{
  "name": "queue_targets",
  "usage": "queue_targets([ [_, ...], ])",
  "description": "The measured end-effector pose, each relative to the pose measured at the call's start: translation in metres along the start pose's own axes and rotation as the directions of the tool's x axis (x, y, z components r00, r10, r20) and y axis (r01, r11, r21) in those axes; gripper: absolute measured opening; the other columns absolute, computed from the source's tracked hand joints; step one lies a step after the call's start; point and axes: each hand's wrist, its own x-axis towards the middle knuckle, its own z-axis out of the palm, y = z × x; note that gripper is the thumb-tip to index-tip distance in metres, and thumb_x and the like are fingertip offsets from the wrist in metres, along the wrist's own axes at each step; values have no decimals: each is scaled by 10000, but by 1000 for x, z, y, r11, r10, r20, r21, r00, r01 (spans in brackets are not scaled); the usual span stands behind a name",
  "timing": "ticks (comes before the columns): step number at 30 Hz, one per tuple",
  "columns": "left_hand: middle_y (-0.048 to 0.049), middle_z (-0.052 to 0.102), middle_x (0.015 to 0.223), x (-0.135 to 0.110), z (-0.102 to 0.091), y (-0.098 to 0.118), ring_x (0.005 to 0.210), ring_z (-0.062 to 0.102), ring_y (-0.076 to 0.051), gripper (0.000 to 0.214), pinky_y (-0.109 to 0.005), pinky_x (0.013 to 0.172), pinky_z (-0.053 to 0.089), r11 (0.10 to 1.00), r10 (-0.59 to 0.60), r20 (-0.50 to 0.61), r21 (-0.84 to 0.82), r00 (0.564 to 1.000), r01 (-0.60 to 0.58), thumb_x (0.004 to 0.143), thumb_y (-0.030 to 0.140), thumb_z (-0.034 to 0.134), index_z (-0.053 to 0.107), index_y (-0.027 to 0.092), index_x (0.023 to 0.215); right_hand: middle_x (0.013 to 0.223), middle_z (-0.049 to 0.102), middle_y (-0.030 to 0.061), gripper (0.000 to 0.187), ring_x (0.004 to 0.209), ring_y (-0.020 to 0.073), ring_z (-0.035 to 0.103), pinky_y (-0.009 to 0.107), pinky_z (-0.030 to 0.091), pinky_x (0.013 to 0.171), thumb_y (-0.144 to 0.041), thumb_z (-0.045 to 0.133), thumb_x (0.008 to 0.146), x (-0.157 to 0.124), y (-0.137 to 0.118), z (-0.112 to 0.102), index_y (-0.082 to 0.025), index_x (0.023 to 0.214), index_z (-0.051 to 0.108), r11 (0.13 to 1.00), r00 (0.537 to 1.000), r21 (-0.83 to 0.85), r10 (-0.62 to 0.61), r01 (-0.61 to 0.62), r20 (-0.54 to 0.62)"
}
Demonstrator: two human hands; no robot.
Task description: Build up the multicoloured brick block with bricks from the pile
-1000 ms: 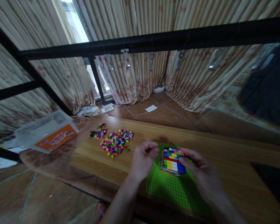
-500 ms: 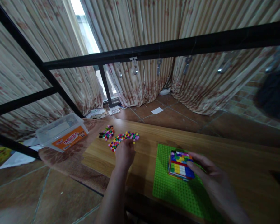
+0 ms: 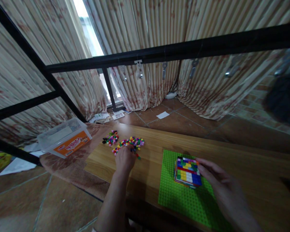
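Observation:
A block of stacked multicoloured bricks (image 3: 187,172) stands on a bright green studded baseplate (image 3: 181,199) on the wooden table. My right hand (image 3: 214,178) rests against the block's right side, fingers curled round its edge. My left hand (image 3: 125,158) lies palm down on a heap of small loose coloured bricks (image 3: 131,143), with its fingers bent into the heap. What the fingers hold, if anything, is hidden. A smaller heap of bricks (image 3: 110,138) lies just to the left.
A clear plastic box with an orange label (image 3: 64,137) sits at the table's left end on a brown patterned cloth (image 3: 70,164). A black metal frame (image 3: 159,53) crosses in front of the curtains. Papers lie on the tiled floor.
My left hand left the brick block, reached left to the loose bricks and now sits slightly nearer me on the heap. The right hand stays on the block. The camera shifted left.

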Motion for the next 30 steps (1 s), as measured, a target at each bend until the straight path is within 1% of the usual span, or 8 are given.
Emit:
queue_targets([
  [5,-123,720,1105,-3,0,3,1087,629,-271,281,-326,887,446,999,23,14,-40,1000,-23,816,187,565,738,217,1036,1035,770,69,467,811,253,726,332,599,690,-582,772,620,0,-3,1,-249,949,765,1000,1000,-16,23,-24,-5],
  [8,-122,726,1085,-3,0,3,1078,631,-262,277,-322,891,442,997,42,29,-72,999,-40,810,153,554,749,206,1000,1036,770,72,470,809,256,728,333,599,684,-591,765,622,1,-4,1,-248,942,765,999,1000,-36,7,-7,1],
  [12,-99,746,996,-1,4,-1,981,660,-242,297,-307,834,456,992,88,75,-98,993,-81,784,116,551,765,217,962,1029,771,69,451,834,260,728,336,598,711,-578,762,635,0,-4,0,-249,943,767,999,1000,-35,3,-3,3],
  [17,-71,753,981,2,8,-4,939,668,-215,324,-270,765,460,988,114,129,-123,985,-98,739,88,591,756,222,983,1075,762,68,439,824,250,729,329,598,708,-563,765,647,-1,-3,-1,-252,957,766,999,1000,-18,27,-27,14],
  [20,-70,755,979,2,7,-4,926,669,-214,294,-274,762,456,989,110,125,-108,986,-97,753,100,588,749,223,966,1049,768,71,451,829,253,729,332,597,721,-570,769,636,0,-2,-1,-248,951,766,999,1000,-19,30,-30,10],
  [23,-75,755,963,0,4,-1,915,669,-216,218,-284,772,455,992,107,117,-86,987,-97,791,171,589,747,219,933,1015,774,72,469,848,256,728,331,593,744,-583,765,631,1,-1,-1,-240,952,764,999,1000,-34,29,-29,10],
  [26,-79,752,956,-4,1,5,912,671,-223,177,-289,766,456,994,101,115,-52,988,-96,800,228,603,743,214,908,1021,773,77,476,859,259,729,330,593,746,-583,756,646,2,-1,-2,-234,969,761,998,999,-49,27,-25,26],
  [30,-92,747,956,-9,2,15,928,676,-241,185,-306,764,458,995,95,93,15,991,-97,837,230,559,733,212,897,1060,766,79,466,855,260,732,322,599,726,-575,759,647,1,-1,-2,-237,967,762,999,999,-34,32,-31,29],
])
